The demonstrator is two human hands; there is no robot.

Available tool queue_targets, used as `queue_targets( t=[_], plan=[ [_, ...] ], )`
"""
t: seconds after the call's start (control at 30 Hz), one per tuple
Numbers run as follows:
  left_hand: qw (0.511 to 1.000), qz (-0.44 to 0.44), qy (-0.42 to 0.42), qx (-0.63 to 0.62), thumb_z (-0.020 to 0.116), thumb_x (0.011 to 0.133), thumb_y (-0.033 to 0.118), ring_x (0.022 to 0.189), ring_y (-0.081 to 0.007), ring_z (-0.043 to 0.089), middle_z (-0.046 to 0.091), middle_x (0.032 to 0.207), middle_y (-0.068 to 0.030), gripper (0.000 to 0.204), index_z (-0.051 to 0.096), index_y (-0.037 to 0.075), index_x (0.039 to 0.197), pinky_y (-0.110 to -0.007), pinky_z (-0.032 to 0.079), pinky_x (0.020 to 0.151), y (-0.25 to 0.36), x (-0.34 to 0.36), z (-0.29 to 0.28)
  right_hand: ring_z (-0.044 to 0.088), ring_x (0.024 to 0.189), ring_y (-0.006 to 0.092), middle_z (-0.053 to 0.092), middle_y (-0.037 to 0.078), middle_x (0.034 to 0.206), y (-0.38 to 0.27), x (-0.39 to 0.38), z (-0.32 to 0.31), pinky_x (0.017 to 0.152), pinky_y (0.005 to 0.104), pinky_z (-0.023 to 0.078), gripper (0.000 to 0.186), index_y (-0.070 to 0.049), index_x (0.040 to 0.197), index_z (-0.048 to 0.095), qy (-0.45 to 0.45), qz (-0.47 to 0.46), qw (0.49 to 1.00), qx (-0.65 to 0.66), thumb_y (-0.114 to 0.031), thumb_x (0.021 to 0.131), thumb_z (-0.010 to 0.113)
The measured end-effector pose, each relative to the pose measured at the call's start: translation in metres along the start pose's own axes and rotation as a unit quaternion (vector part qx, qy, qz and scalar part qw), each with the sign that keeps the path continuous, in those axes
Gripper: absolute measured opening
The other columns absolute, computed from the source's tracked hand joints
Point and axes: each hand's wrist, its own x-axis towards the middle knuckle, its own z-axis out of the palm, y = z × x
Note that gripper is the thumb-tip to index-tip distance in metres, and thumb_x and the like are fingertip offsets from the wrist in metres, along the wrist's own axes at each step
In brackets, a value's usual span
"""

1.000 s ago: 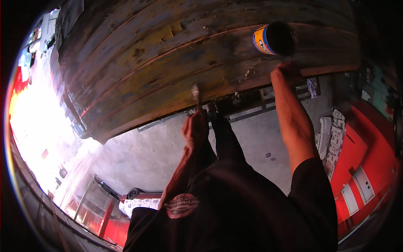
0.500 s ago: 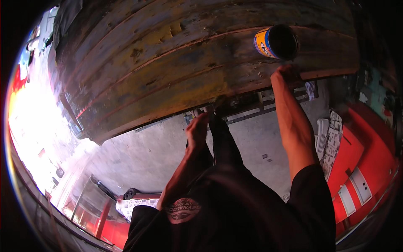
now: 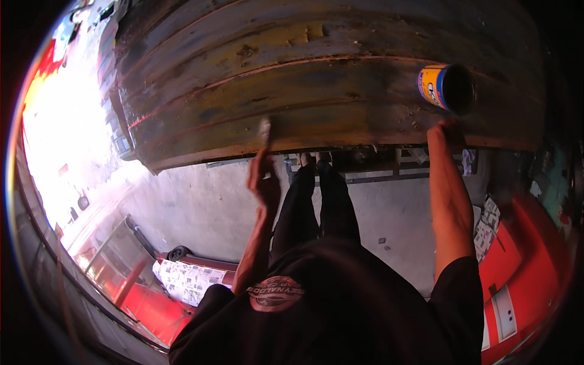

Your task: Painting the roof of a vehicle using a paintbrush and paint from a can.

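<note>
Left hand [image 3: 263, 179]: you're gripping a blurred brush-like tool [image 3: 265, 130], its tip showing at 11 o'clock over the ridged panel [image 3: 210, 106] | Right hand [image 3: 446, 130]: I cannot tell whether you're holding the yellow-and-blue can [image 3: 437, 87], 2 o'clock | Care: you're probably working best following ridges evenly

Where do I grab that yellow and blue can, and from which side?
Probably grip the can around its curved yellow wall, coming from the left: that wall shows there, while the dark round end faces right.
</note>
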Motion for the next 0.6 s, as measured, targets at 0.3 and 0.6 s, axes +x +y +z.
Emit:
queue_targets(
  t=[0.3, 0.6],
  plan=[
    [0.852, -0.268, -0.221, -0.392, 0.061, 0.09, 0.008, 0.073, -0.0134, 0.067, 0.069, 0.086, -0.0084, 0.019, 0.065, -0.004, 0.105, -0.027, 0.052, 0.066, 0.07, 0.04, 0.079, 0.063, 0.087, 0.019, 0.062, 0.003, 0.096, 0.008, -0.001, -0.009, 0.073, 0.0336, 0.052, 0.04, -0.011, 0.11, 0.059, -0.078, -0.078, 0.994, 0.008, -0.043, 0.086, 0.056],
    [0.97, -0.209, 0.098, -0.079, 0.061, 0.095, 0.023, 0.061, -0.0127, 0.065, 0.069, 0.078, -0.0067, 0.026, 0.068, -0.001, 0.099, -0.027, 0.053, 0.055, -0.157, 0.107, -0.146, 0.064, 0.086, 0.0195, 0.062, 0.004, 0.096, 0.005, -0.013, -0.016, 0.072, 0.0333, 0.052, 0.039, -0.01, 0.11, 0.059, -0.143, -0.126, 0.981, 0.032, -0.041, 0.087, 0.056]
  ],
)
